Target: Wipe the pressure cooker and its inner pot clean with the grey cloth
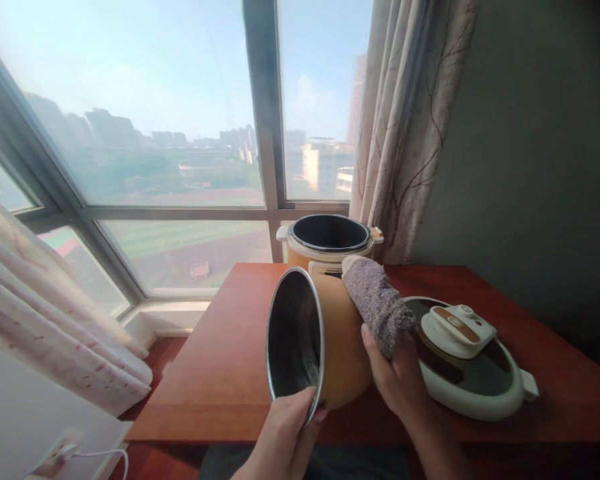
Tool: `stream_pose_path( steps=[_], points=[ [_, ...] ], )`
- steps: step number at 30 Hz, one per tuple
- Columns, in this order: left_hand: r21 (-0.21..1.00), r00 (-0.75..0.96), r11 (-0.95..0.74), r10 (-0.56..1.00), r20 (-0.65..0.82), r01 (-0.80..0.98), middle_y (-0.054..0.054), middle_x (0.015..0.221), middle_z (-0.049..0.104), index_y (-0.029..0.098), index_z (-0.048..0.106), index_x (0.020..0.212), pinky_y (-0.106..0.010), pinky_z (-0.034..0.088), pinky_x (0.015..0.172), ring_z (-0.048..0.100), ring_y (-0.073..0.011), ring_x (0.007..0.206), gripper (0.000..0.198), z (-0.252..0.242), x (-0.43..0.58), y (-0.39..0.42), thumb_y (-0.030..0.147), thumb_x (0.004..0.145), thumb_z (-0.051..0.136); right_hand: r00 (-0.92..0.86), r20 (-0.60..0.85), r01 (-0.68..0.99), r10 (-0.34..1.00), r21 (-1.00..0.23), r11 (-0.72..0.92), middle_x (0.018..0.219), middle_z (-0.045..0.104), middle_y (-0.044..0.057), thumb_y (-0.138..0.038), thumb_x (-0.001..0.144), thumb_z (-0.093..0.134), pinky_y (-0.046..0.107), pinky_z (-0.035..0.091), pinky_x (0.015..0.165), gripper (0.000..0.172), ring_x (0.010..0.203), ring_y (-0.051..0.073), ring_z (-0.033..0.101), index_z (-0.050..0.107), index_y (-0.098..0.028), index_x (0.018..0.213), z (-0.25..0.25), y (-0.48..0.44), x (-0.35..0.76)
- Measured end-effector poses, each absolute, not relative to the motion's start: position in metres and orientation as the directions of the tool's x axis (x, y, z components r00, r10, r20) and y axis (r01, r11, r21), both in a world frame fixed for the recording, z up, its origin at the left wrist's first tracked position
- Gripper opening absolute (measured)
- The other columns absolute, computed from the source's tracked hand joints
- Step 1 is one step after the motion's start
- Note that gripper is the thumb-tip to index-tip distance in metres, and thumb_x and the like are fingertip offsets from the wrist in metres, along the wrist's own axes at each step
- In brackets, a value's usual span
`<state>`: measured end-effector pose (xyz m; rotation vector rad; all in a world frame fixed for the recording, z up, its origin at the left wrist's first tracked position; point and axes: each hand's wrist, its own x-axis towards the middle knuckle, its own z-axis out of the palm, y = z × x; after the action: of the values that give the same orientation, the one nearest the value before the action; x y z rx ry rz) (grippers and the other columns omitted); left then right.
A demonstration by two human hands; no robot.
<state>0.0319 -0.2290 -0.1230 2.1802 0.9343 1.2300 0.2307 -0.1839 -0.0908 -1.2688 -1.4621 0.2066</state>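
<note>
An inner pot (343, 347), dark inside and golden outside, is tilted on its side above the front of the table, its mouth facing left. My left hand (287, 427) grips its lower rim, thumb inside and fingers behind. In my right hand (397, 377) is a fluffy grey cloth (377, 297), bunched against the right side of the pot. My fingers there are partly hidden under the cloth. Behind the pot stands the pressure cooker body (305, 257) with white handles and its top uncovered. To the right lies its lid (497, 400), flat on the table beside my right hand.
The reddish-brown wooden table (205, 373) runs across in front of me. A window (175, 167) with metal frames rises behind it, with curtains (405, 120) on both sides. At lower left a white cable (103, 455) is plugged into a wall socket.
</note>
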Motion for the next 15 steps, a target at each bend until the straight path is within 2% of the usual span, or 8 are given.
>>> stream_pose_path(
  steps=[4, 8, 11, 15],
  points=[
    [0.736, 0.277, -0.596, 0.802, 0.529, 0.321, -0.006, 0.078, 0.069, 0.017, 0.072, 0.103, -0.022, 0.052, 0.071, 0.061, -0.0166, 0.07, 0.032, -0.14, 0.029, -0.232, 0.035, 0.101, 0.045, -0.104, 0.703, 0.717, 0.703, -0.437, 0.543, 0.153, 0.047, 0.012, -0.018, 0.084, 0.055, 0.053, 0.031, 0.119, 0.067, 0.144, 0.03, 0.038, 0.042, -0.018, 0.149, -0.066, -0.179, 0.226],
    [0.75, 0.131, -0.536, 0.837, 0.531, 0.388, -0.007, 0.08, 0.07, 0.017, 0.075, 0.102, -0.023, 0.054, 0.074, 0.062, -0.0174, 0.073, 0.034, -0.17, 0.024, -0.234, 0.039, 0.099, 0.05, -0.266, 0.663, 0.8, 0.699, -0.253, 0.544, 0.157, 0.041, 0.011, -0.017, 0.078, 0.058, 0.057, 0.03, 0.118, 0.075, 0.146, 0.033, 0.032, 0.04, -0.017, 0.151, -0.055, -0.178, 0.212],
    [0.761, 0.088, -0.518, 0.844, 0.529, 0.389, -0.007, 0.079, 0.07, 0.016, 0.076, 0.101, -0.024, 0.054, 0.076, 0.062, -0.0171, 0.073, 0.034, -0.183, 0.023, -0.232, 0.038, 0.099, 0.05, -0.302, 0.632, 0.817, 0.714, -0.213, 0.535, 0.162, 0.034, 0.011, -0.017, 0.077, 0.056, 0.059, 0.027, 0.12, 0.078, 0.149, 0.035, 0.025, 0.038, -0.014, 0.152, -0.055, -0.18, 0.201],
    [0.805, 0.141, -0.522, 0.853, 0.503, 0.284, -0.007, 0.076, 0.07, 0.014, 0.076, 0.099, -0.024, 0.053, 0.071, 0.059, -0.0161, 0.067, 0.039, -0.178, 0.026, -0.225, 0.037, 0.101, 0.044, -0.302, 0.648, 0.808, 0.7, -0.216, 0.548, 0.166, 0.023, 0.011, -0.017, 0.079, 0.053, 0.061, 0.021, 0.121, 0.081, 0.153, 0.035, 0.014, 0.03, -0.013, 0.156, -0.069, -0.192, 0.191]
  ],
)
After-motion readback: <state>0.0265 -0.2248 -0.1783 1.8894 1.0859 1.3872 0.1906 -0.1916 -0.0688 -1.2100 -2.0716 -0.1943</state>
